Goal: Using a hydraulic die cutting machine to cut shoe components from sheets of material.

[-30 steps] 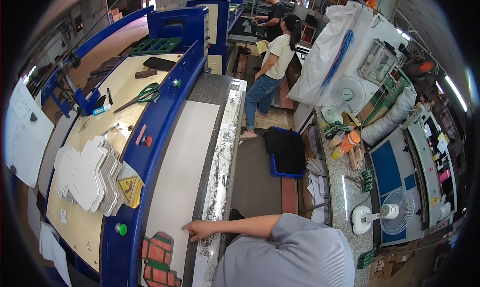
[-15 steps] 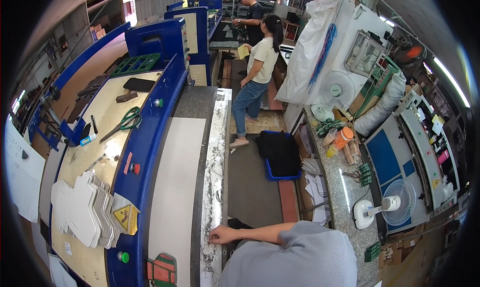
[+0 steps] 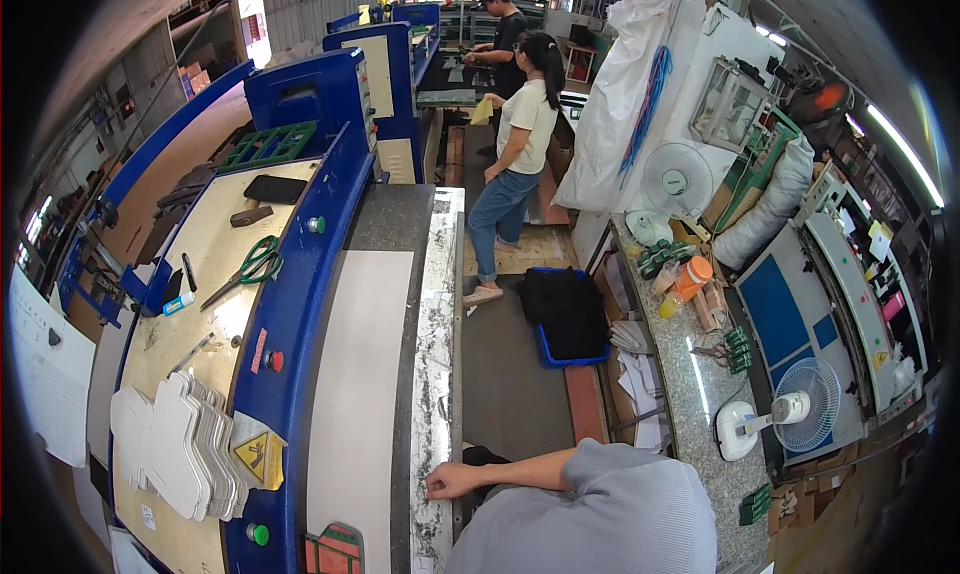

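Stack of white die-cut card pieces (image 3: 175, 454) well left of the hand, pale board (image 3: 355, 394) just left of it, right hand (image 3: 452, 482) with fingers curled, fingertips resting on the marbled grey machine edge (image 3: 436, 354), blue crate (image 3: 570, 319) up to its right, left hand unseen.

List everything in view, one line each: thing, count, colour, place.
machine: one, blue, left
white board: one, on the machine bed
scissors: one, green handles, machine top
card cutouts: stack, white, machine top front
crate: one, blue, holding black material, floor
desk fan: one, white, right counter
bottle: one, orange, right counter
people: two, standing at back
hands: one in view, resting on the bed's speckled edge
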Demonstrator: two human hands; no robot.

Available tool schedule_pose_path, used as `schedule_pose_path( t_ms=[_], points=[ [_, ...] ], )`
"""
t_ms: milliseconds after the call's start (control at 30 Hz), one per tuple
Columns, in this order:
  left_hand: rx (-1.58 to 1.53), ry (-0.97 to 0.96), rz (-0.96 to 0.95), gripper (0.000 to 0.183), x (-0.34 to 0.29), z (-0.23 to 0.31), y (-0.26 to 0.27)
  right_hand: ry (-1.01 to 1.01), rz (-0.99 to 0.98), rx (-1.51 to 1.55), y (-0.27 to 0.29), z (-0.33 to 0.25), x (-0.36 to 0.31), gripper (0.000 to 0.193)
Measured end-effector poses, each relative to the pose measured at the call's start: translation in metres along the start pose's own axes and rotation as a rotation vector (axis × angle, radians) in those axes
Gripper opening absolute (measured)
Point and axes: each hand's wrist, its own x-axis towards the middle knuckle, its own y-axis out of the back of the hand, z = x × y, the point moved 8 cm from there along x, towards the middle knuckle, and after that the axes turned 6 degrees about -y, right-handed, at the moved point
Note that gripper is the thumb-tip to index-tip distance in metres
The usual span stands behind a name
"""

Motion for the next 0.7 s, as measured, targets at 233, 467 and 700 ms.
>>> schedule_pose_path(
  t_ms=[233,467,700],
  points=[
    [-0.039,0.176,0.071,0.108,-0.023,-0.033,-0.009,-0.025,0.023,0.017,0.002,-0.001,0.000,0.027],
    [0.315,0.229,-0.142,0.114,-0.018,-0.033,-0.009,0.016,0.078,0.042,0.002,0.000,-0.001,0.026],
    [0.234,0.191,0.057,0.096,-0.029,0.002,0.013,-0.026,0.095,0.002,-0.002,-0.004,-0.008,0.025]
  ],
)
